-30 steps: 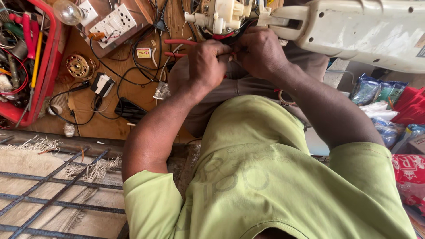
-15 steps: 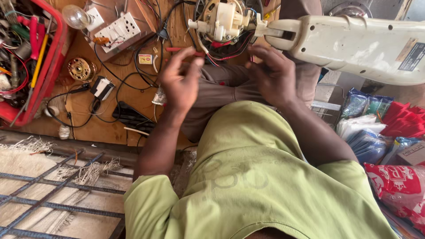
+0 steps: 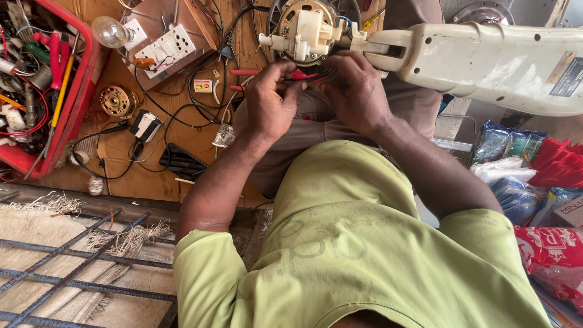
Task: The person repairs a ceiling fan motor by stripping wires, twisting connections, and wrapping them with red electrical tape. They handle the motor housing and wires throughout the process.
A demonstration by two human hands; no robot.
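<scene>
a person in a green shirt (image 3: 364, 255) bends over a cream fan motor (image 3: 306, 30) propped in the lap. the left hand (image 3: 270, 103) sits just below the motor, fingers curled shut and pinching red wires (image 3: 306, 76) that run out of it. the right hand (image 3: 355, 91) is just beside the left one, also curled closed, and seems to grip the same wires, though its fingertips are hidden. the motor is bare, with no blade or guard on it, and joins the cream fan neck (image 3: 486, 58) that reaches away past the right hand. the wires look loose, so the wiring seems unfinished and the fan not yet closed up. beyond the left hand lie a white socket board (image 3: 170, 48), a clear bulb (image 3: 110, 30) and a red tray (image 3: 82, 79) of tools.
</scene>
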